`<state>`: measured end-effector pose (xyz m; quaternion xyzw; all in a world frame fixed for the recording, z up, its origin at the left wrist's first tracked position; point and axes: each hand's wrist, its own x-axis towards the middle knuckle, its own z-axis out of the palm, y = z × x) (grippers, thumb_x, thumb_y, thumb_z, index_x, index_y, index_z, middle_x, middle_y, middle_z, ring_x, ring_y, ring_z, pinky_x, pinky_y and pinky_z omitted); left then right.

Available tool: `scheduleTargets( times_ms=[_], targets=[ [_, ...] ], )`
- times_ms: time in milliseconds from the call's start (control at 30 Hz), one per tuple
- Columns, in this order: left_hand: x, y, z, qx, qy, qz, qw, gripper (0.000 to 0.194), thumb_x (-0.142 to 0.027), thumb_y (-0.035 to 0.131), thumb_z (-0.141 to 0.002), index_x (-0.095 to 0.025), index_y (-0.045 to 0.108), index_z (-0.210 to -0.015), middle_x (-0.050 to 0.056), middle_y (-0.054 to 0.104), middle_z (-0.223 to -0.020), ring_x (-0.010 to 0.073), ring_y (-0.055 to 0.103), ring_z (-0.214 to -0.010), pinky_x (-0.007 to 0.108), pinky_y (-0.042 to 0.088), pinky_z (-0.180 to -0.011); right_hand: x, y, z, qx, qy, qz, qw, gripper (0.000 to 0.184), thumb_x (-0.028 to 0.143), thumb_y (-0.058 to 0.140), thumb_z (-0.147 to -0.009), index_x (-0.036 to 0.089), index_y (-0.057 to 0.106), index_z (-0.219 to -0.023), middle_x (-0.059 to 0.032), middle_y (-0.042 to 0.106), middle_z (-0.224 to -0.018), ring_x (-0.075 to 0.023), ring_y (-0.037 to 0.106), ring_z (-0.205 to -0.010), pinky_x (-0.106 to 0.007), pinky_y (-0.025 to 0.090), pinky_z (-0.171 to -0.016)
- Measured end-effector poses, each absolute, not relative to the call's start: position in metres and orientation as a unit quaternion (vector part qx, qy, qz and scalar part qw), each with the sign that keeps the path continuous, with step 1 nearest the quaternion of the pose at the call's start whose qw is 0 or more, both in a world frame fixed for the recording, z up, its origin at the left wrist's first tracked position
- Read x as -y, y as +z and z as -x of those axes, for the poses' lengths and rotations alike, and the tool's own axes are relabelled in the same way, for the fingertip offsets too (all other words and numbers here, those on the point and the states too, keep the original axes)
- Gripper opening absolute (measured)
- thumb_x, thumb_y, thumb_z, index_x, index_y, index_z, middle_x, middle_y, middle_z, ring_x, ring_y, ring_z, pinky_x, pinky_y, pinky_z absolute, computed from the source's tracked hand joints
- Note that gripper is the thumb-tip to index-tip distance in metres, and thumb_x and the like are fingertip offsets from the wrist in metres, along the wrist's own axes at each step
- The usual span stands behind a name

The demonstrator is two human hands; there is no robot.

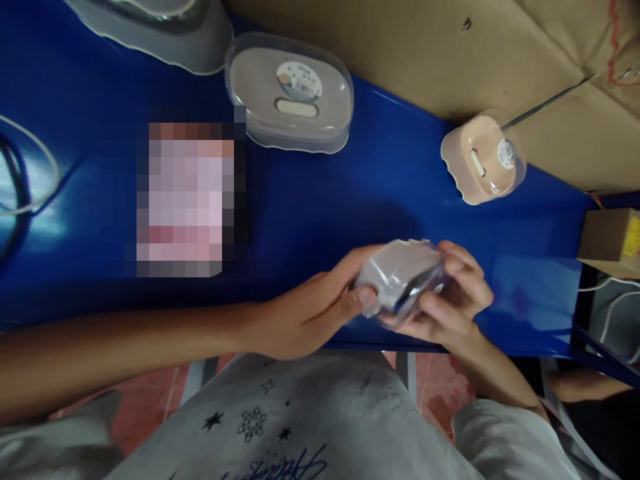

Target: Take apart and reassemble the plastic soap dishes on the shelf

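Both my hands hold a small grey-white item wrapped in a clear plastic bag (400, 273) over the near edge of a blue table (390, 187). My left hand (320, 310) grips its left side with thumb and fingers closed on it. My right hand (453, 297) wraps its fingers around the right side and underneath. What the wrapped item is cannot be made out.
On the table stand an oval lidded plastic box (290, 93) with a round label, a smaller pink lidded box (483, 160) at the right, another clear container (165, 27) at the top left, and a blurred rectangular patch (187, 200). Brown cardboard (450, 47) lies beyond; a small carton (613, 240) at right.
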<state>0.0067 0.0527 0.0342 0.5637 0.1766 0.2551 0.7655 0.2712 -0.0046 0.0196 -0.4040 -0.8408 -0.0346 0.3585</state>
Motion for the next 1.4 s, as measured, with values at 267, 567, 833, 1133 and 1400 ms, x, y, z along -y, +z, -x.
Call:
scheduleTargets(
  times_ms=[267,567,833,1133,1400],
  targets=[
    [-0.048,0.027,-0.014,-0.231,0.257,-0.358,0.867,0.045,-0.053,0.047,-0.114,-0.037,0.052,-0.156,0.005,0.053,-0.165,0.0292,0.046,-0.155,0.048,0.044,-0.124,0.001,0.018,-0.273,0.866,-0.028,0.397,0.304,0.072,0.060,0.088,-0.085,0.042,0.061,-0.149,-0.0025,0.044,-0.168,-0.0360,0.057,-0.143,-0.059,0.058,-0.116],
    [-0.050,0.022,-0.015,-0.236,0.252,-0.305,0.888,0.044,-0.059,0.059,-0.108,-0.040,0.059,-0.148,0.002,0.056,-0.161,0.0301,0.049,-0.152,0.048,0.049,-0.121,0.006,0.017,-0.274,0.867,-0.048,0.426,0.253,0.082,0.062,0.088,-0.083,0.054,0.049,-0.155,-0.0012,0.043,-0.169,-0.0427,0.048,-0.151,-0.065,0.055,-0.115],
    [-0.056,0.024,-0.017,-0.260,0.253,-0.253,0.897,0.044,-0.058,0.063,-0.106,-0.033,0.062,-0.142,0.005,0.067,-0.143,0.0293,0.064,-0.136,0.050,0.060,-0.111,0.005,0.020,-0.267,0.874,-0.019,0.443,0.199,0.099,0.059,0.085,-0.088,0.043,0.030,-0.170,-0.0080,0.022,-0.183,-0.0472,0.039,-0.161,-0.072,0.044,-0.124],
    [-0.058,0.023,-0.018,-0.299,0.242,-0.252,0.888,0.047,-0.057,0.056,-0.109,-0.029,0.056,-0.146,0.009,0.067,-0.147,0.0307,0.071,-0.129,0.052,0.067,-0.101,0.003,0.022,-0.271,0.877,-0.006,0.439,0.194,0.093,0.061,0.081,-0.092,0.043,0.032,-0.168,-0.0062,0.045,-0.173,-0.0414,0.046,-0.158,-0.066,0.050,-0.123],
    [-0.074,0.023,-0.009,-0.308,0.350,-0.775,0.426,0.076,-0.039,0.072,-0.100,-0.036,0.038,-0.168,0.007,0.029,-0.183,0.0405,0.020,-0.171,0.073,0.013,-0.136,-0.014,0.019,-0.283,0.856,-0.095,0.476,0.177,0.095,0.052,0.081,-0.095,0.032,0.029,-0.172,-0.0125,0.059,-0.163,-0.0390,0.052,-0.155,-0.060,0.047,-0.122]
  ],
)
